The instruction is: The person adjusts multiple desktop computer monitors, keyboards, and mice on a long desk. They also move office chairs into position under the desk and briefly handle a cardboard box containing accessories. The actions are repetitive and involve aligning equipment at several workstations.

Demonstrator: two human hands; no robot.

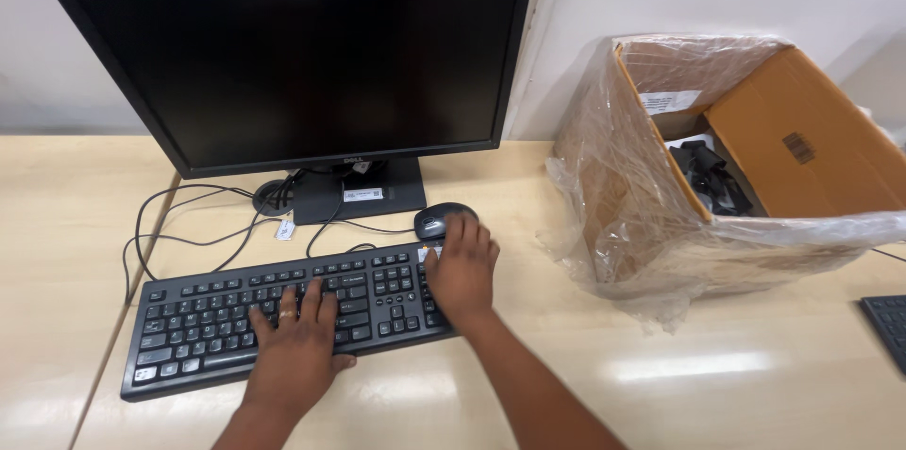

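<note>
A black keyboard (pixel 198 318) lies on the pale wooden desk (pixel 661 375) in front of a dark, switched-off monitor (pixel 293 54). My left hand (pixel 294 341) rests flat on the middle keys, fingers spread, a ring on one finger. My right hand (pixel 461 266) lies over the keyboard's right end, its fingertips touching a black mouse (pixel 436 219) just behind the keyboard. Neither hand grips anything.
Black cables (pixel 179 224) loop on the desk left of the monitor stand (pixel 363 191). An open cardboard box (pixel 802 139) wrapped in clear plastic stands at the right with dark items inside. The corner of another keyboard (pixel 887 323) shows at the right edge.
</note>
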